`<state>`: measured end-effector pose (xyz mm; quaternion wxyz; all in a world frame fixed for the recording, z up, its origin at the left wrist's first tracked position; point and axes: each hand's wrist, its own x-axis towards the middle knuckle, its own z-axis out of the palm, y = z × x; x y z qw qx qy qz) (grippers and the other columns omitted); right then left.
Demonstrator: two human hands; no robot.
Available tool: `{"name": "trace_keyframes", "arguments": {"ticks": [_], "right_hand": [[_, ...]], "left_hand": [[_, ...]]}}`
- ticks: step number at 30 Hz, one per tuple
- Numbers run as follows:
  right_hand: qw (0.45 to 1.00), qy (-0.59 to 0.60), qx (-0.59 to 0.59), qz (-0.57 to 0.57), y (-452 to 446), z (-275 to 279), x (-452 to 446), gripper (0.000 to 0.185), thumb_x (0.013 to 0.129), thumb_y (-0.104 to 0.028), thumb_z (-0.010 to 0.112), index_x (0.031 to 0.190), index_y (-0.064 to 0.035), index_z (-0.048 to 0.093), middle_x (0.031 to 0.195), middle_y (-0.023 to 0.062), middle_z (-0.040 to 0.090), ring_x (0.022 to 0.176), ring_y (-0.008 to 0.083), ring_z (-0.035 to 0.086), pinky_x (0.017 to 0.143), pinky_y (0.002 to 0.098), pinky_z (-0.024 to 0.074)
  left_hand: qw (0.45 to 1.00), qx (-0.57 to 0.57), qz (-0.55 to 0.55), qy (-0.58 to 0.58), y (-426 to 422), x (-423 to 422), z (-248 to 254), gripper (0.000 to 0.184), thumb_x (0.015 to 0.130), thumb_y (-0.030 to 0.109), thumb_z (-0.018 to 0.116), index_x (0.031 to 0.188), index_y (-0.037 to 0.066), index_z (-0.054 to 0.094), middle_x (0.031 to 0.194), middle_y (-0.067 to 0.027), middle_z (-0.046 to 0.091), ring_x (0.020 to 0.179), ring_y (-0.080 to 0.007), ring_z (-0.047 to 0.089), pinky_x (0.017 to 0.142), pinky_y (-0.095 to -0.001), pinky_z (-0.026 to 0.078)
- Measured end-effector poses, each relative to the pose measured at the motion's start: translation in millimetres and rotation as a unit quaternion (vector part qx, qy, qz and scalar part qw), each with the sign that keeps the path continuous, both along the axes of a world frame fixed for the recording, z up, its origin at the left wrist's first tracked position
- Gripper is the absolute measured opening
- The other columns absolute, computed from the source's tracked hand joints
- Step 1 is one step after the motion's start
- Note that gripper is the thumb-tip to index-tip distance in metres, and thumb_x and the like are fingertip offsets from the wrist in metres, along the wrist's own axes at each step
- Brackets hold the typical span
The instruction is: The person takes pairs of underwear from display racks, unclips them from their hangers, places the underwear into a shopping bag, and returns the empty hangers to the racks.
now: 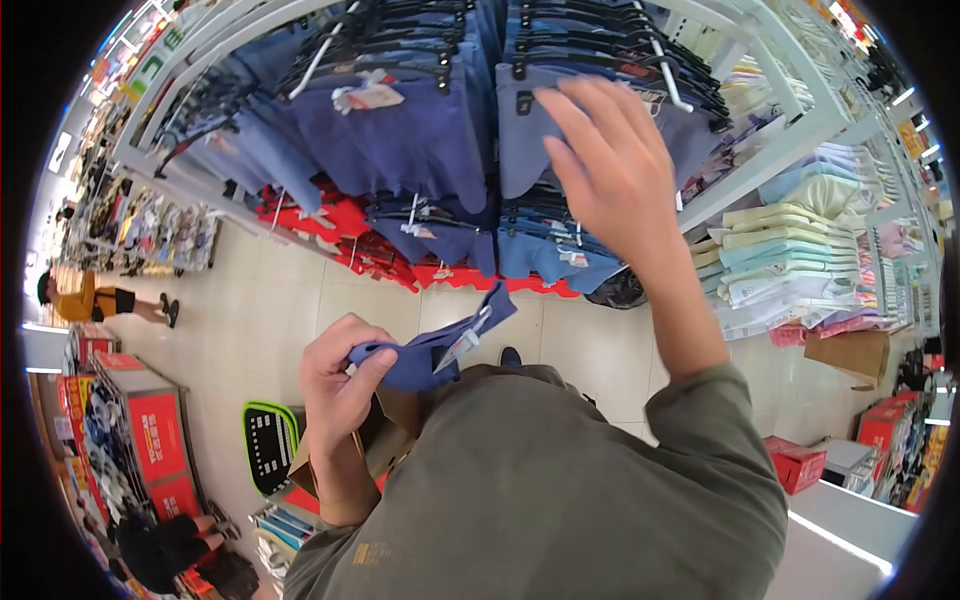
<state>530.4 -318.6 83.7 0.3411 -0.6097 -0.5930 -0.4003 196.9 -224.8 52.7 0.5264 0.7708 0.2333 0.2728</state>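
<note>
My left hand (pixel 347 375) grips a pair of blue shorts (pixel 410 368) by one end, thumb on top. A white tag (pixel 460 350) hangs from the shorts, and they are bunched in front of my body. Raised over the rack, my right hand (pixel 615 165) has its fingers stretched and apart, slightly blurred. It is beside the clip of a black hanger (pixel 525 102) that carries grey-blue shorts (pixel 525 150); whether a fingertip touches the clip I cannot tell. To the left of these hang darker blue shorts (pixel 390 140) with a white tag.
White rack bars (pixel 780 170) frame the hanging clothes, with red garments (pixel 340 220) lower down. Pastel clothes (pixel 800 250) hang at the right. By my left arm are an open cardboard box (pixel 375 440) and a green-edged black basket (pixel 270 450). A person (pixel 100 300) is at the far left.
</note>
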Motion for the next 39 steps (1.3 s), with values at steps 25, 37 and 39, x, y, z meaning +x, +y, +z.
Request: {"name": "trace_keyframes", "arguments": {"ticks": [25,37,39], "right_hand": [[0.646,0.375,-0.315,0.586,112,-43,-337,0.019,0.095,-0.015,0.068,0.096,0.0035,0.070,0.107,0.0092,0.066,0.073,0.0103,0.060,0.062,0.0241,0.0466],[0.426,0.518,-0.468,0.576,130,-63,-468,0.023,0.102,-0.021,0.061,0.102,0.0016,0.065,0.080,-0.0011,0.057,0.063,0.0043,0.047,0.052,0.0234,0.0359],[0.475,0.499,-0.426,0.586,139,-66,-474,0.023,0.095,-0.018,0.071,0.107,-0.0003,0.062,0.084,-0.0011,0.058,0.064,0.0032,0.047,0.052,0.0221,0.0348]], "left_hand": [[0.983,-0.107,0.124,-0.084,40,-269,-9,0.024,0.101,0.024,0.066,0.101,0.000,0.065,0.086,0.0024,0.063,0.079,-0.0034,0.054,0.071,-0.0191,0.043],[0.937,-0.187,0.248,-0.162,45,-357,-32,0.025,0.104,0.025,0.059,0.095,0.002,0.060,0.087,0.0011,0.064,0.075,-0.0007,0.052,0.065,-0.0187,0.044],[0.922,-0.194,0.278,-0.188,46,-353,-35,0.025,0.104,0.025,0.060,0.093,0.003,0.059,0.079,0.0037,0.060,0.068,-0.0002,0.048,0.060,-0.0183,0.041]]}}
